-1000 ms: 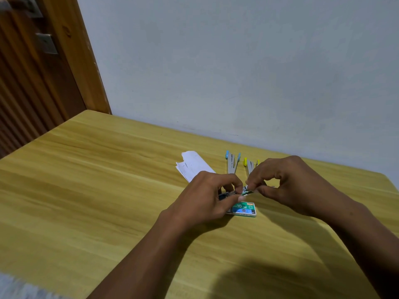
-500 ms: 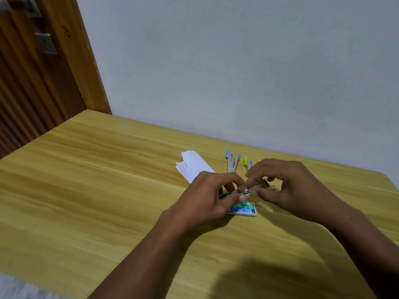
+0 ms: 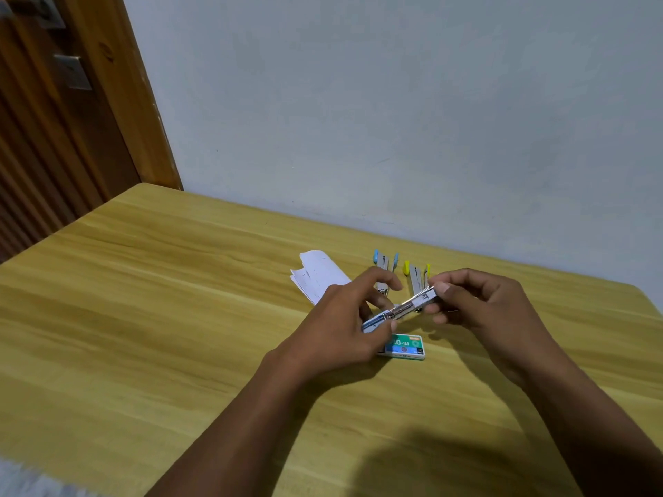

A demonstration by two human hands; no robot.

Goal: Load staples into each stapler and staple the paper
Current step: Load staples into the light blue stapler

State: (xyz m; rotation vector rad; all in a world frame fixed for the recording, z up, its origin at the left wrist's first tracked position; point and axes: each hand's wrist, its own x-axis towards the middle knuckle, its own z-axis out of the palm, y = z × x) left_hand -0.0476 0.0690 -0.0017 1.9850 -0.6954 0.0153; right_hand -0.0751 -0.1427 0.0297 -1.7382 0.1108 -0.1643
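While pinched, the stapler (image 3: 405, 310) spans left grip (image 3: 333, 328) to right grip (image 3: 484, 310).

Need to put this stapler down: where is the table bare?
Bare table spreads left of the paper sheets and this side of the staple box. Crowded right of the paper: blue stapler, yellow stapler, held silver stapler.

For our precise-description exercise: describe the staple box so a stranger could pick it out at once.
On the wooden table by the grey wall lie white paper, a blue stapler and a yellow stapler. The staple box lies nearer the person, partly hidden by the left hand, which grips a silver stapler. It alone is a flat green-and-blue printed packet.
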